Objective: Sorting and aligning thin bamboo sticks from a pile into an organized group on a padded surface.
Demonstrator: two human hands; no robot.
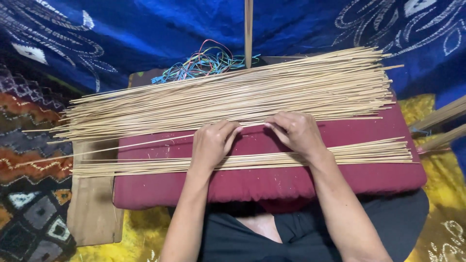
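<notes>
A large heap of thin pale bamboo sticks (272,90) lies across a dark red cushion (272,184) on my lap. A smaller row of the same sticks (369,151) lies nearer to me, under my wrists. My left hand (212,141) and my right hand (295,131) rest side by side at the near edge of the large heap, fingers curled, pinching a single stick that runs off to the left. My fingertips almost meet in the middle.
A tangle of coloured strings (204,63) lies behind the heap. One flat wooden slat (248,29) stands upright at the back, more slats (439,121) at the right. A brown board (92,204) lies left of the cushion. Blue patterned cloth hangs behind.
</notes>
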